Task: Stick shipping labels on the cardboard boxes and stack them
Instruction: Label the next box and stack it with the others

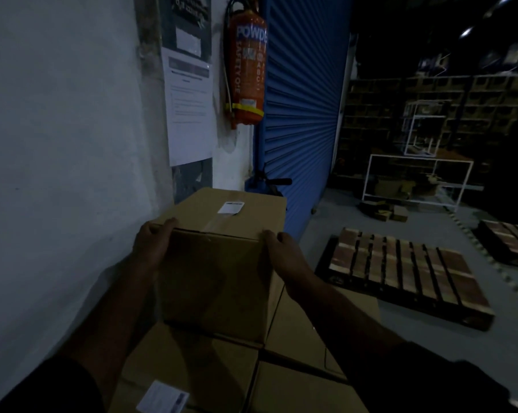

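Note:
A brown cardboard box (219, 263) stands on top of a layer of other cardboard boxes (192, 365). A white shipping label (230, 207) is stuck on its taped top. My left hand (152, 245) grips the box's near left top corner, thumb over the edge. My right hand (284, 257) holds the near right top corner, fingers curled on the side. A lower box at the front carries another white label (162, 397).
A white wall (58, 144) runs close on the left with paper notices (189, 111) and a red fire extinguisher (247, 67). Behind is a blue roller shutter (302, 114). Wooden pallets (406, 272) lie on the floor to the right, with white frames (415, 180) and dark shelving behind.

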`<control>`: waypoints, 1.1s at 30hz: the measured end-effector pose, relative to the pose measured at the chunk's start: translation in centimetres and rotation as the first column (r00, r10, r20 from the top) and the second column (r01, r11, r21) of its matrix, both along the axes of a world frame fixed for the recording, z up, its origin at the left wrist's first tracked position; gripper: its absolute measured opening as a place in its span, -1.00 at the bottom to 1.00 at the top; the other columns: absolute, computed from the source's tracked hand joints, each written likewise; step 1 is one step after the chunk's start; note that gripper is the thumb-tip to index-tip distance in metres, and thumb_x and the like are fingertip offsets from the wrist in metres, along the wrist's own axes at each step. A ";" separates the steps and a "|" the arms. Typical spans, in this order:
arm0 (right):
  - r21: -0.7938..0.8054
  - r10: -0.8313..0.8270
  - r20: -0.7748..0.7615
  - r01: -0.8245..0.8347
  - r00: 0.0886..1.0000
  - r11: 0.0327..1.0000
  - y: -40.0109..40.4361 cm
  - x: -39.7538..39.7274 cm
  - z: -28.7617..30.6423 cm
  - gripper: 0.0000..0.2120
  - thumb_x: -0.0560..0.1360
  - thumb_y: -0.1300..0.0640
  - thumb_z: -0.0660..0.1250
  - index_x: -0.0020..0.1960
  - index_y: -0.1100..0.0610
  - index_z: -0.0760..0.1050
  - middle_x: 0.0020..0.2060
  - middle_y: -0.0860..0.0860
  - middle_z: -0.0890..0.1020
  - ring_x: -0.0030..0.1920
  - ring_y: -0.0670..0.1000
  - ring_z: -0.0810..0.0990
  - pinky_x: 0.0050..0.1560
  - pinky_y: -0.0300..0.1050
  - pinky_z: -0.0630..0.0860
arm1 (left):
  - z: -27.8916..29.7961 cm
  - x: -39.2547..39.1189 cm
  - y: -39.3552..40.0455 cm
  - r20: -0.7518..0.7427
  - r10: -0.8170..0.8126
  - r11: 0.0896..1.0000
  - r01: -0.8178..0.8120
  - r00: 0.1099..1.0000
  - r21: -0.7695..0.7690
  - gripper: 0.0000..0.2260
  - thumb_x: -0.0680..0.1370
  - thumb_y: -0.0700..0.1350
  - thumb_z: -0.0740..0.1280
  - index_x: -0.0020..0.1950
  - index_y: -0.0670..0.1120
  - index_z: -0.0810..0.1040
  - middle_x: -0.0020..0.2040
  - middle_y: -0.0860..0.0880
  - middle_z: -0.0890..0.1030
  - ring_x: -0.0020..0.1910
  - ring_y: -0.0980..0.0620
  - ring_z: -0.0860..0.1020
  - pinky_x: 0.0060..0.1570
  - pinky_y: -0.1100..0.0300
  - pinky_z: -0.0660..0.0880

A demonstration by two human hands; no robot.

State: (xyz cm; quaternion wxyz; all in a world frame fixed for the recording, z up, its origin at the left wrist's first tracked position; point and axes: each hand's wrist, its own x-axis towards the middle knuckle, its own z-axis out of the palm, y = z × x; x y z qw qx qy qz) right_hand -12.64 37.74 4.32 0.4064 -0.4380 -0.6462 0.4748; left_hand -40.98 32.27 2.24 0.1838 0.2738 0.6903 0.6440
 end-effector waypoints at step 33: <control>-0.064 -0.580 -0.309 0.592 0.754 0.803 -31.2 57.5 -5.7 -0.62 0.60 -0.09 0.28 0.41 -0.19 0.43 0.24 -0.12 0.59 0.21 -0.04 0.59 0.10 0.01 0.56 | -4.7 60.0 -20.1 -0.087 -0.578 0.793 0.584 0.811 0.174 -0.56 0.50 0.17 0.55 0.26 0.15 0.43 0.21 0.08 0.60 0.11 0.19 0.63 0.01 0.15 0.63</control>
